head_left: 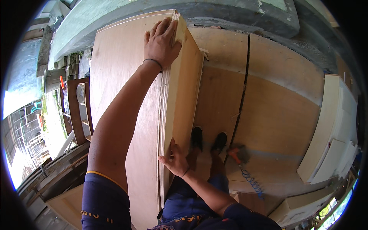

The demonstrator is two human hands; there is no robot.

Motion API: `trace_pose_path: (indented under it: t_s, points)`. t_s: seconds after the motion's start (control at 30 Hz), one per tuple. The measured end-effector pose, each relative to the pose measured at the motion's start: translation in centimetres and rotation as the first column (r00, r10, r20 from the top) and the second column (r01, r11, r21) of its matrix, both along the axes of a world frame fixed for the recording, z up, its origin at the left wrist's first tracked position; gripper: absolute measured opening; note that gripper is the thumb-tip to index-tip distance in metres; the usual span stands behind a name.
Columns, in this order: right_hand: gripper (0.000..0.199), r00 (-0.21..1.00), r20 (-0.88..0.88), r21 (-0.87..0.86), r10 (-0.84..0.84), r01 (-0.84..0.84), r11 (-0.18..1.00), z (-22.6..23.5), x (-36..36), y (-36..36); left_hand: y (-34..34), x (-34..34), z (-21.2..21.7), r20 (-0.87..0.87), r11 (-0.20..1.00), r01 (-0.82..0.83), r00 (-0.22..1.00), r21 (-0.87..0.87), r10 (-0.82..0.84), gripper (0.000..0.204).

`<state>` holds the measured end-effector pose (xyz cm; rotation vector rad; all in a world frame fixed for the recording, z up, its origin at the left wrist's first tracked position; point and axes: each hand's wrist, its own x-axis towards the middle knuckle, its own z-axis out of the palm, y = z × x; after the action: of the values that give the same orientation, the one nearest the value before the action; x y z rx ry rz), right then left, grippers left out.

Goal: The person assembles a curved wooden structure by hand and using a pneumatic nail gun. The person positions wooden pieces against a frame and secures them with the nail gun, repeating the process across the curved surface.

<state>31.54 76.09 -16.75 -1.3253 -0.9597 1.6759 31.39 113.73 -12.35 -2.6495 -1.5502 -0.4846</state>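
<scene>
A tall box-like cabinet of pale plywood (143, 99) stands in front of me, its broad top panel running away from me. Layered thin edges show along its right side. My left hand (163, 44) lies on the far right corner of that panel, fingers stretched out and thumb over the edge. Closer to my body, my right hand (177, 160) touches the same long edge, thumb on top and a finger spread against the side face. Neither hand is wrapped round anything.
An orange and dark air tool (237, 154) with a coiled blue hose (252, 181) sits right of my feet on plywood sheets (280, 99). White box-like pieces (329, 134) stand at the right. A brown shelf frame (78, 111) stands left, and a grey-green ledge (230, 17) runs along the back.
</scene>
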Motion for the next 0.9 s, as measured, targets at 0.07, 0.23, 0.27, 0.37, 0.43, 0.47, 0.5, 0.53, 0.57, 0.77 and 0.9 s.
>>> trace_pose_path:
  t_s: [0.07,0.23,0.27,0.37,0.43,0.47,0.5,0.53,0.57,0.77,0.9]
  points:
    - [0.100,0.998,-0.060,-0.054,0.016,-0.020,0.998,0.4,0.1,0.4,0.1,0.3,0.5,-0.033,1.000,-0.020,0.999,-0.018,0.020,0.065]
    - [0.091,0.984,-0.177,-0.049,-0.019,0.010,0.999,1.9,0.8,1.4,0.0,0.9,1.7,-0.021,0.997,-0.039,0.999,-0.074,0.037,0.063]
    - [0.089,0.976,-0.212,-0.067,-0.040,0.027,0.997,2.2,0.8,1.4,-0.1,1.1,1.8,0.009,0.996,-0.032,0.999,-0.079,0.033,0.063]
    - [0.088,0.967,-0.249,-0.123,-0.043,0.012,0.992,2.9,1.3,1.6,-0.7,1.1,1.8,0.074,0.992,-0.022,0.997,-0.127,0.032,0.063]
    - [0.090,0.988,-0.154,-0.148,0.021,-0.044,0.988,2.4,1.9,1.6,-0.9,1.1,1.7,0.057,0.986,-0.016,0.998,-0.165,0.026,0.065]
    - [0.090,0.988,-0.154,-0.151,0.022,-0.046,0.987,1.8,2.0,1.5,-1.0,1.4,1.8,0.065,0.983,-0.013,0.998,-0.181,0.025,0.066]
    - [0.090,0.988,-0.156,-0.157,0.023,-0.048,0.986,1.2,1.9,1.3,-1.1,1.6,2.0,0.075,0.981,-0.017,0.997,-0.193,0.031,0.066]
    - [0.090,0.987,-0.157,-0.163,0.024,-0.050,0.985,0.8,1.9,1.0,-1.2,1.7,2.2,0.084,0.979,-0.020,0.996,-0.205,0.038,0.066]
    - [0.090,0.980,-0.201,-0.177,-0.010,-0.026,0.984,1.1,2.0,1.2,-1.2,1.7,2.3,0.090,0.976,-0.023,0.995,-0.217,0.043,0.067]
    - [0.093,0.942,-0.334,-0.285,0.037,-0.139,0.949,2.1,2.8,2.1,-0.9,1.6,3.3,0.007,0.969,-0.039,0.999,-0.244,0.042,0.066]
    - [0.098,0.923,-0.377,-0.304,0.075,-0.200,0.931,3.2,3.9,2.6,-1.0,2.0,3.6,-0.006,0.958,-0.050,0.999,-0.284,0.050,0.066]
